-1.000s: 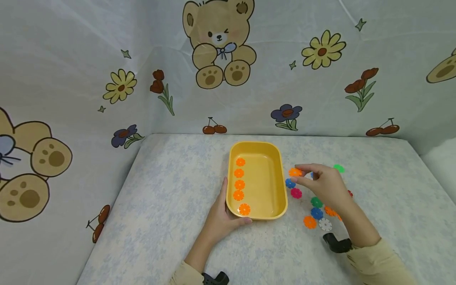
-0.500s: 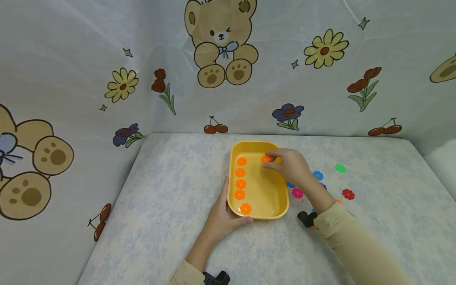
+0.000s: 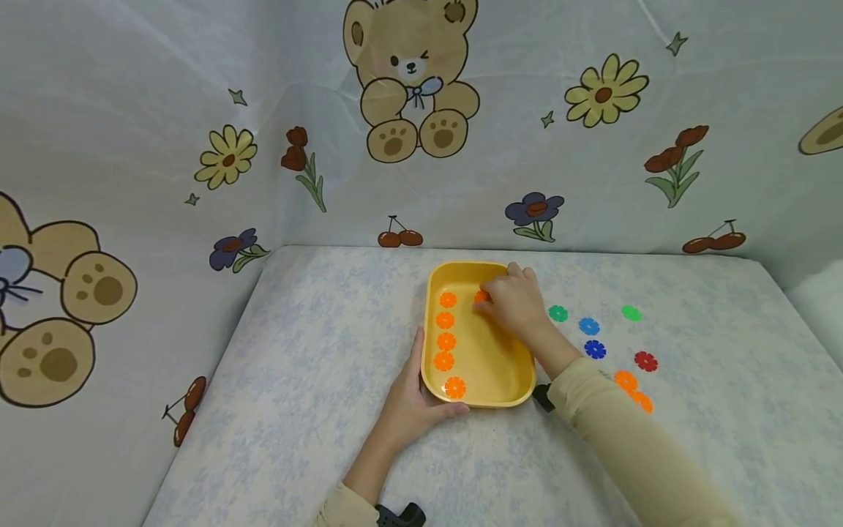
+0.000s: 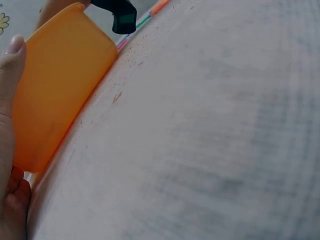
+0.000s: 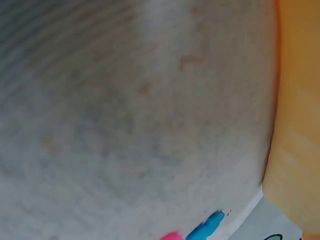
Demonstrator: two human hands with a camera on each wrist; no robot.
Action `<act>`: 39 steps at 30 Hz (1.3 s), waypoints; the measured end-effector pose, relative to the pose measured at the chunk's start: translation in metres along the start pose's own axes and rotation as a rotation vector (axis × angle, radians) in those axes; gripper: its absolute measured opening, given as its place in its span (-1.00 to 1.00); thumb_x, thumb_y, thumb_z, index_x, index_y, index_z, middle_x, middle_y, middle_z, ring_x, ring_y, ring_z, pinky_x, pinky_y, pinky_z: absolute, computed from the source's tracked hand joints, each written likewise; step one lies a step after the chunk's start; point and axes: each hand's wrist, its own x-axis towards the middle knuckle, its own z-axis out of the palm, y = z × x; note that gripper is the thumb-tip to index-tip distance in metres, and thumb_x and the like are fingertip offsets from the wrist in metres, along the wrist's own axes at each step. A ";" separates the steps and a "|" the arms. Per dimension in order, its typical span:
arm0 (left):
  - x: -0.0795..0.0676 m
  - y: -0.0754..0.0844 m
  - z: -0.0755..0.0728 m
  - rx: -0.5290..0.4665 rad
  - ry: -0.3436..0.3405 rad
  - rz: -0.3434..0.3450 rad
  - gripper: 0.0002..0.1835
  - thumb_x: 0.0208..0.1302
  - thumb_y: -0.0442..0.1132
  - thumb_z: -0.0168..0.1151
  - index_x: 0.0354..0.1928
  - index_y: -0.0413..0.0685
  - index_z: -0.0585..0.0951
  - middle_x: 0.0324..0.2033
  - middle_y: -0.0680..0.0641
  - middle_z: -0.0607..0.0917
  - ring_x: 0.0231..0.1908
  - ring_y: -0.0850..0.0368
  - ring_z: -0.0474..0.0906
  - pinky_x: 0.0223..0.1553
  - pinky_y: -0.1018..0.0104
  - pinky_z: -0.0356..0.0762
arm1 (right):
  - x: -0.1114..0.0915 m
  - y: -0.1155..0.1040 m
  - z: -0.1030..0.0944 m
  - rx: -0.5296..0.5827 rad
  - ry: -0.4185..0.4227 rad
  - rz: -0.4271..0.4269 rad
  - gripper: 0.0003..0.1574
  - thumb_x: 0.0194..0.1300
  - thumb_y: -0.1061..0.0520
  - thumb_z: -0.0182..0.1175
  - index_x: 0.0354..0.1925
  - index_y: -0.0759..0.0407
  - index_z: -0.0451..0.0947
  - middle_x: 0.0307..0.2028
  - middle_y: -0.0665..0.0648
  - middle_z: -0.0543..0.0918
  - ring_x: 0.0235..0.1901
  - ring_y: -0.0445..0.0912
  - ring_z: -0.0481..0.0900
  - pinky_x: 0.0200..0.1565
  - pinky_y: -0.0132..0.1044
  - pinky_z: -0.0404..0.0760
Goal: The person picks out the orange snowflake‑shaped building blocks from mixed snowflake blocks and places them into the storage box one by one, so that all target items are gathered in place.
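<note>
A yellow plastic tray stands on the table. My left hand grips its near left corner, thumb along the front rim; the left wrist view shows that thumb against the tray's outer wall. Down the tray's left side runs a column of several orange flower-shaped discs. Inside the far right part, my right hand pinches another orange flower-shaped disc, mostly hidden by the fingers. In the right wrist view the tray's side shows, but the hand does not.
Loose flower-shaped discs lie right of the tray: a green disc, a blue disc, a red disc and orange discs among them. My right sleeve covers part of that area. A printed cloth hangs behind the table.
My right hand has carried the orange disc from the right of the tray, over its rim and into its far right part. The left hand keeps its hold on the tray.
</note>
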 end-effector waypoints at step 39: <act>0.000 0.000 0.001 -0.003 0.008 0.023 0.43 -0.13 0.15 0.61 0.58 0.38 -0.29 0.56 0.25 -0.03 0.51 0.31 0.03 0.49 0.06 0.12 | -0.097 0.051 -0.071 0.348 0.140 0.172 -0.59 0.47 -0.06 0.14 0.09 0.14 0.64 -0.31 0.10 0.65 -0.44 -0.05 0.33 -0.50 -0.32 0.35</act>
